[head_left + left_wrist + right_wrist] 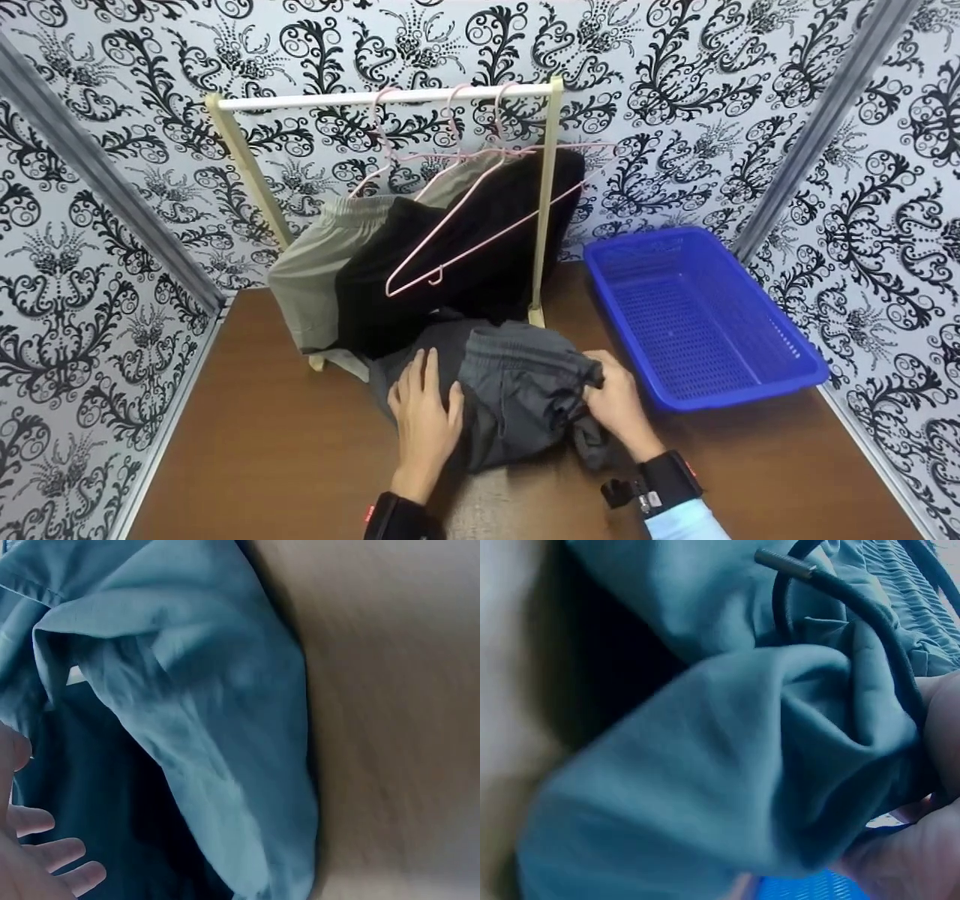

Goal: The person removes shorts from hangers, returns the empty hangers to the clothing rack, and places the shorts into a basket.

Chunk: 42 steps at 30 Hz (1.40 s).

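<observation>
Dark grey shorts or trousers (525,382) with a gathered elastic waistband lie bunched on the table in front of the rack. My left hand (429,420) rests on their left part with its fingers straight. In the left wrist view, that hand (45,859) shows spread fingers beside the cloth's folds. On the other side, my right hand (616,405) grips a bunch of the waistband's right end. The right wrist view shows the gripped cloth (720,742) closely, along with a dark drawstring (862,611) with a metal tip.
Behind the garment stands a small clothes rack (546,202) with a white rail (300,101). Pink hangers (480,244) hang there, beside grey-and-black shorts (330,262) and black cloth (487,217). To the right is a blue plastic basket (667,322). Patterned walls enclose the brown table (262,450).
</observation>
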Motion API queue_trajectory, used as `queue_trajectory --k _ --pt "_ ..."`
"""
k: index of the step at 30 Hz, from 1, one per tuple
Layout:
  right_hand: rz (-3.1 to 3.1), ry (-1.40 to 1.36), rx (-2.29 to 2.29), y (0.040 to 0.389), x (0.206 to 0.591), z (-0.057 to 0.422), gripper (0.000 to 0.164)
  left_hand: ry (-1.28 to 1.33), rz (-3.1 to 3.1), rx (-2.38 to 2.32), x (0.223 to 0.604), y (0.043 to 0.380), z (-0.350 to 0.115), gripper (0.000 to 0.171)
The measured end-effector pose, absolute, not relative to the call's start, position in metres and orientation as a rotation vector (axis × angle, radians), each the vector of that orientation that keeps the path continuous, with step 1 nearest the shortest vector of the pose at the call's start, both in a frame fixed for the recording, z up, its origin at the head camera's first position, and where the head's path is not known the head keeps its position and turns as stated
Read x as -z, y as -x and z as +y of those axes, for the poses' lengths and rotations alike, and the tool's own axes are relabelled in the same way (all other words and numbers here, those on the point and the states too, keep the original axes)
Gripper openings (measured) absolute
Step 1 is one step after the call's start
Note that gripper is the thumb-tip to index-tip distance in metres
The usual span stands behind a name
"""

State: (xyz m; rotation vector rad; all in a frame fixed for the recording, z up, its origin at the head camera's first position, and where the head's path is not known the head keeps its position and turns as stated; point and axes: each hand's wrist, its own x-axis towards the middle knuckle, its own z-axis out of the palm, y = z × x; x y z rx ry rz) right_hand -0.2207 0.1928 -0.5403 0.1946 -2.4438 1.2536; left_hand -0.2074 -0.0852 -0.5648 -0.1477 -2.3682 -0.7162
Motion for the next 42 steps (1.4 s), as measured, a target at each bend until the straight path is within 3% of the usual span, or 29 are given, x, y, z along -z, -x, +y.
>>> queue_trajectory --k 11,42 --pt "-2.425 -0.002 -1.449 0.216 0.510 0.200 0.027 0.168 -2.390 0.749 0.555 0.210 -0.082 0.057" --pt "-1.946 0.067 -1.952 0.230 0.426 0.222 0.020 0.248 -2.367 0.762 0.536 0.219 -0.072 0.058"
